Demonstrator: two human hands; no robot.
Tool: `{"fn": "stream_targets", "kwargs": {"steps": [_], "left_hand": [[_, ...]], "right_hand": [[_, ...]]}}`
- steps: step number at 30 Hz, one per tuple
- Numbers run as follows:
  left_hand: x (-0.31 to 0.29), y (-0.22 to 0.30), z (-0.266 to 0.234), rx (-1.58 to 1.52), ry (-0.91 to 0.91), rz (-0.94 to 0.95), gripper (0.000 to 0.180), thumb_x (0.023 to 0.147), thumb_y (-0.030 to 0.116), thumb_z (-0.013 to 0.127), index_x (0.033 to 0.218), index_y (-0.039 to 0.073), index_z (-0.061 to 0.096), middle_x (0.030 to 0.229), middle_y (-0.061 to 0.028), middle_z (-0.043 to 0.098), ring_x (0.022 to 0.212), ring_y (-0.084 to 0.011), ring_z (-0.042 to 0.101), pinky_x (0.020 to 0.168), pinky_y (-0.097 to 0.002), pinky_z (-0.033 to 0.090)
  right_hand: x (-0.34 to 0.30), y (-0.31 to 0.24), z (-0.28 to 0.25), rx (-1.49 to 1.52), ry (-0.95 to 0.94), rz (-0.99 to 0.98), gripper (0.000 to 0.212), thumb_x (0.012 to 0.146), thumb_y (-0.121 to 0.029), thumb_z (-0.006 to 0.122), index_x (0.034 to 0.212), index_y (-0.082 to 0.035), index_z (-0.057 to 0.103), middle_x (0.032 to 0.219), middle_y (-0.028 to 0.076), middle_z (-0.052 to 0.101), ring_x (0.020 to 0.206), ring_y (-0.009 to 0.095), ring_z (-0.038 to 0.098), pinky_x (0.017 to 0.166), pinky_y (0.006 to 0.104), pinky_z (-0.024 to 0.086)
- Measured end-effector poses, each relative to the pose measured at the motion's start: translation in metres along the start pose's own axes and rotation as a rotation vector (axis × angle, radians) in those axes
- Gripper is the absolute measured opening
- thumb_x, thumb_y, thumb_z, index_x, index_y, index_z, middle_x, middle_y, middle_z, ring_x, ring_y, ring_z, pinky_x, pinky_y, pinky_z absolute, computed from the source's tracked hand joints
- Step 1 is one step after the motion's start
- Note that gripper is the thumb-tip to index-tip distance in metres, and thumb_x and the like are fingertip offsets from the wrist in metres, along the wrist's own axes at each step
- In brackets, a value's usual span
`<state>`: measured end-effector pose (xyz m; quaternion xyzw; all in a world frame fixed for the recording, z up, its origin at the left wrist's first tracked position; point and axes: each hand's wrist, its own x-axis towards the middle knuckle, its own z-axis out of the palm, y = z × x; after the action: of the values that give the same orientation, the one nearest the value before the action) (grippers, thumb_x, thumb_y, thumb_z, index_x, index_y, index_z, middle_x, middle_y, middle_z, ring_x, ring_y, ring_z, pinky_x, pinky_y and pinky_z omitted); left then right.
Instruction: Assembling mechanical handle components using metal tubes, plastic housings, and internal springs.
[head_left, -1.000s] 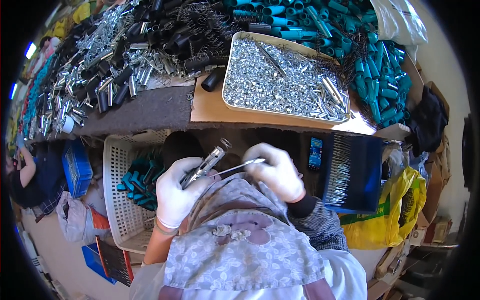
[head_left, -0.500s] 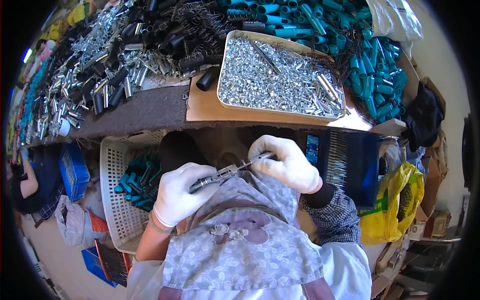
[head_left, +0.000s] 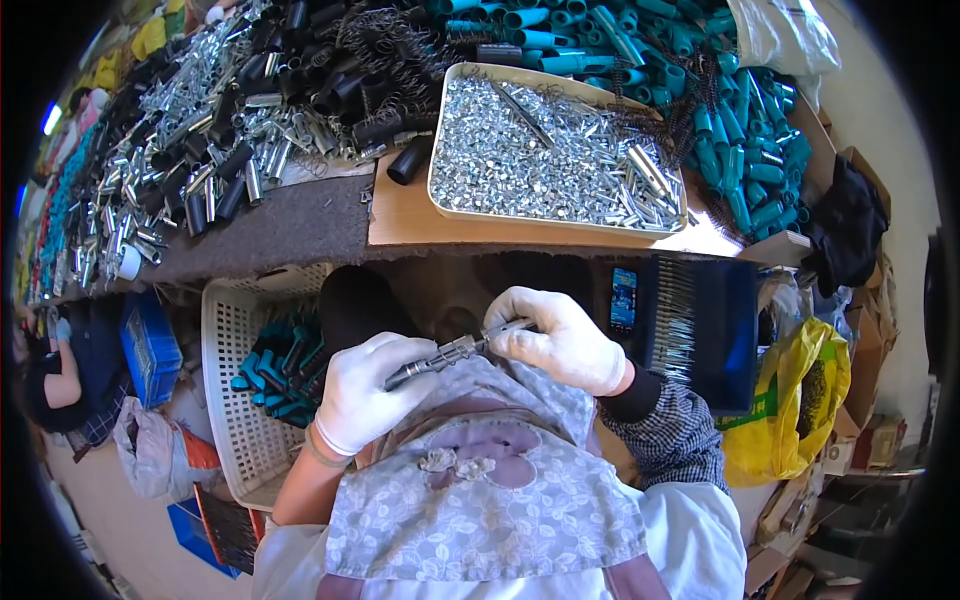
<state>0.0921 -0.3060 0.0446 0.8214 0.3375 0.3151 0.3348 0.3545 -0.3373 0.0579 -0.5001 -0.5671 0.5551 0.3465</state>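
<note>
1. The workbench [head_left: 290, 232] has dark grey cloth along the left stretch of its near edge and a pale wooden board [head_left: 400, 222] towards the middle.
2. Left end: heaped silver metal parts [head_left: 220, 100] mixed with black tubes [head_left: 230, 198]; a white cap [head_left: 129, 262] near the near edge.
3. Towards the far edge, left of middle: tangled dark springs [head_left: 405, 50].
4. On the board: a cream tray [head_left: 540, 221], full of small metal pieces; a black sleeve [head_left: 409, 160] just left.
5. Far edge to right end: piled teal handles [head_left: 735, 165].

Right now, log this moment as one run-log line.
left hand: gripping metal assembly; right hand: gripping slim metal piece at assembly's right end; left side: white basket with teal parts; right side: blue tray
</note>
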Motion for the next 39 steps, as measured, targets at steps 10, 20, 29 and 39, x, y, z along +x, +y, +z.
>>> {"fn": "stream_targets", "kwargs": {"steps": [10,20,29,39], "left_hand": [[-0.01,-0.013,0.003,-0.219,-0.073,-0.077,0.029,0.07,0.002,0.084,0.096,-0.002,0.073,0.09,-0.0165,0.074,0.079,-0.0272,0.073,0.072,-0.0323,0.057],[-0.01,-0.004,0.008,-0.131,0.06,-0.073,0.028,0.07,0.003,0.083,0.095,-0.002,0.073,0.092,-0.0183,0.073,0.081,-0.0301,0.073,0.073,-0.0343,0.057],[-0.007,0.005,0.007,-0.048,0.074,-0.1,0.029,0.072,0.006,0.082,0.099,-0.001,0.073,0.094,-0.0176,0.073,0.083,-0.0318,0.073,0.074,-0.0353,0.058],[-0.002,0.009,0.015,-0.042,0.082,-0.149,0.028,0.074,0.006,0.081,0.1,0.0,0.073,0.092,-0.0165,0.072,0.081,-0.0311,0.072,0.072,-0.0342,0.056]], "right_hand": [[-0.003,0.017,0.017,-0.298,-0.026,-0.343,0.024,0.094,-0.016,0.069,0.107,-0.002,0.055,0.088,0.019,0.066,0.083,0.038,0.068,0.073,0.0411,0.053],[0.003,0.017,0.005,-0.137,-0.059,-0.286,0.037,0.101,-0.032,0.062,0.114,0.001,0.053,0.103,0.015,0.066,0.092,0.023,0.067,0.083,0.0361,0.053],[0.002,0.037,0.037,0.704,0.043,-0.155,0.056,0.108,-0.04,0.048,0.138,0.008,0.049,0.132,0.025,0.062,0.124,0.031,0.062,0.106,0.0438,0.049],[0.006,0.048,0.058,0.729,0.009,-0.1,0.057,0.11,-0.04,0.045,0.143,0.005,0.049,0.135,0.019,0.061,0.123,0.025,0.061,0.104,0.0407,0.051]]}}
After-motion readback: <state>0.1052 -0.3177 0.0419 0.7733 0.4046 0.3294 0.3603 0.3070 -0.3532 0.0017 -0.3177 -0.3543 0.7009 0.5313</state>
